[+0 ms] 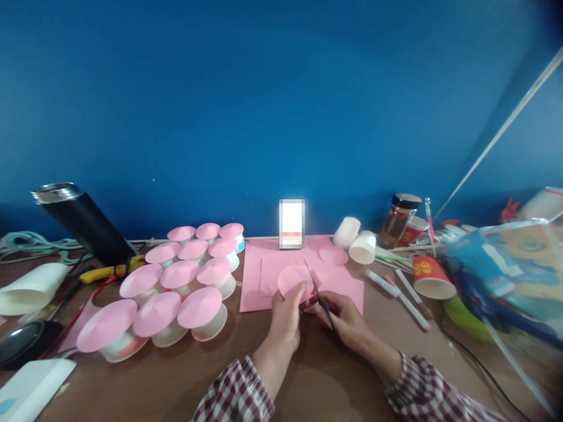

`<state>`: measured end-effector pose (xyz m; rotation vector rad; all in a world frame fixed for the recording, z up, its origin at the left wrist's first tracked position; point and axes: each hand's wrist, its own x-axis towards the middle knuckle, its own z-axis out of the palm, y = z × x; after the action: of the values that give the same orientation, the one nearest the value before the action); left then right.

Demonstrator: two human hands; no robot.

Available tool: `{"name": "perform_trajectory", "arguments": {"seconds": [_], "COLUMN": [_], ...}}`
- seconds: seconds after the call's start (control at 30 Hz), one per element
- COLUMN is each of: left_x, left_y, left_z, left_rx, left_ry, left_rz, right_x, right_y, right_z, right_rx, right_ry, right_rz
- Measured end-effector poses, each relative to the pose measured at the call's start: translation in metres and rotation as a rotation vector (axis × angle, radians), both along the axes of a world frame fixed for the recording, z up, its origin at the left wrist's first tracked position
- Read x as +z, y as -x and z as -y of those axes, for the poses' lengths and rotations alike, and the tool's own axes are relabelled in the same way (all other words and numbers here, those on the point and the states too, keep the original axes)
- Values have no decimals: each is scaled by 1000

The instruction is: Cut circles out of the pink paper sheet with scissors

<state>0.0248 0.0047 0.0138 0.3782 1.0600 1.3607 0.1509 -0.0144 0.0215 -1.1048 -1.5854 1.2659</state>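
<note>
My left hand [285, 313] pinches a round pink paper disc [291, 280] by its near edge, thumb on top. Closed around dark-handled scissors is my right hand [345, 319]; the scissors [324, 306] point away from me, their blades at the disc's right edge. Whether the blades are apart is hard to make out. Below both lie pink paper sheets [253, 275], with another pink disc [333, 255] resting on them at the back right. Several paper cups capped with shallow pink paper cones [200, 307] stand in rows to the left.
Two white paper cups [363, 247] are upside down at the back. On the right are markers [398, 299], a red paper cup [433, 278], a lidded jar [399, 220] and a plastic package [505, 264]. A black flask [85, 225] leans at the left. Behind rises a blue wall [264, 117].
</note>
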Motion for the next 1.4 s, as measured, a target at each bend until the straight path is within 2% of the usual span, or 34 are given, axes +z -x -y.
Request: {"name": "perform_trajectory", "arguments": {"seconds": [0.2, 0.4, 1.0, 1.4], "left_x": [4, 0, 0, -1], "left_y": [1, 0, 0, 1], "left_z": [0, -1, -1, -1], "left_rx": [-17, -18, 8, 16], "left_ry": [56, 11, 38, 20], "left_rz": [56, 56, 33, 41], "right_x": [2, 1, -5, 0], "right_y": [0, -1, -2, 0], "right_z": [0, -1, -2, -2], "right_rx": [11, 17, 4, -5], "right_ry": [-19, -11, -12, -31], "right_rz": [-6, -31, -16, 20]}}
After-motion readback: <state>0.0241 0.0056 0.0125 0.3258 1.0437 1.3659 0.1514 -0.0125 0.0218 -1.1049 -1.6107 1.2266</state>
